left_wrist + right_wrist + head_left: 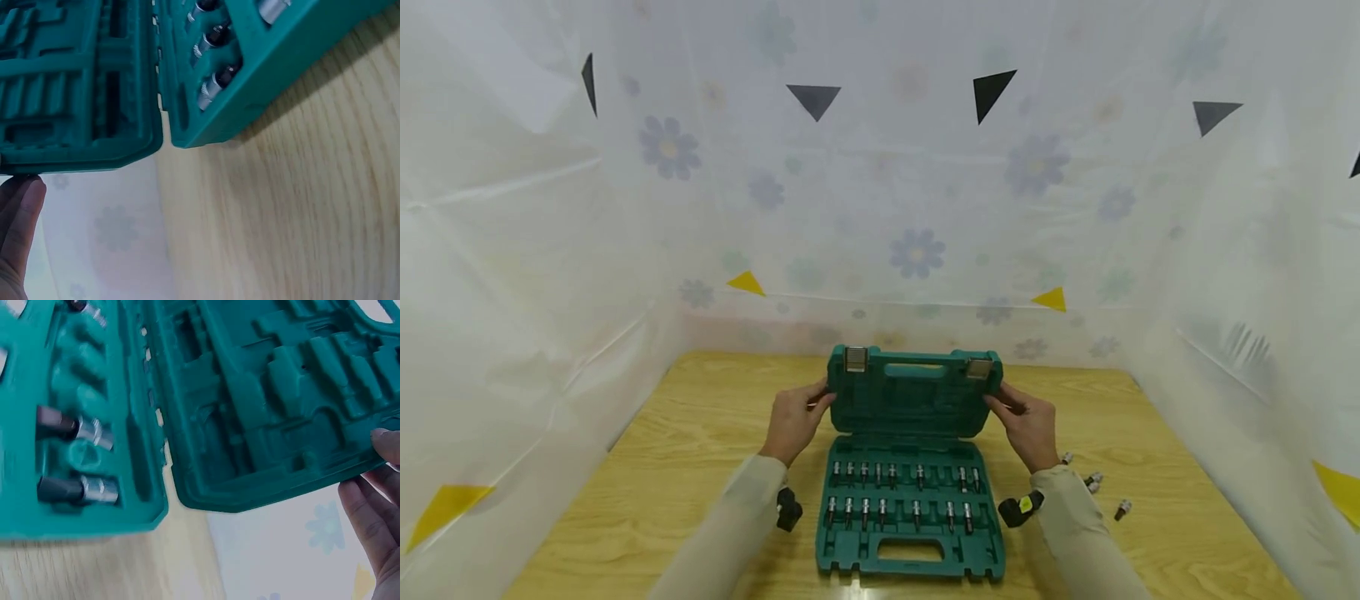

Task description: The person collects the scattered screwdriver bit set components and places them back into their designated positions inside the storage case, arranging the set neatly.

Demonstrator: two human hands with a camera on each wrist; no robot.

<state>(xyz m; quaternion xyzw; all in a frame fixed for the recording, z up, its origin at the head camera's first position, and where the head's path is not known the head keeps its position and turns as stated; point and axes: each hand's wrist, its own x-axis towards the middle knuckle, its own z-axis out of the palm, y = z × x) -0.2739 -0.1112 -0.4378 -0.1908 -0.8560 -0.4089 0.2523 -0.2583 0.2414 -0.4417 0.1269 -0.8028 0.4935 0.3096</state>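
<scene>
A green plastic tool case stands open on the table in the head view, its lid [910,408] raised and its base [857,554] lying flat. Two rows of metal bit sockets [967,518] sit in the base, with gaps between some of them. My left hand [792,421] pinches the lid's left edge. On the opposite edge, my right hand [1032,427] holds the lid between thumb and fingers. The right wrist view shows that thumb on the lid's inner face [250,444] and fingers behind. Only part of the left hand [19,231] appears in the left wrist view.
Several loose bit sockets [1123,509] lie on the wooden table [1172,442] to the right of the case, some partly behind the right sleeve. White flower-patterned sheeting [917,208] encloses the table at the back and sides.
</scene>
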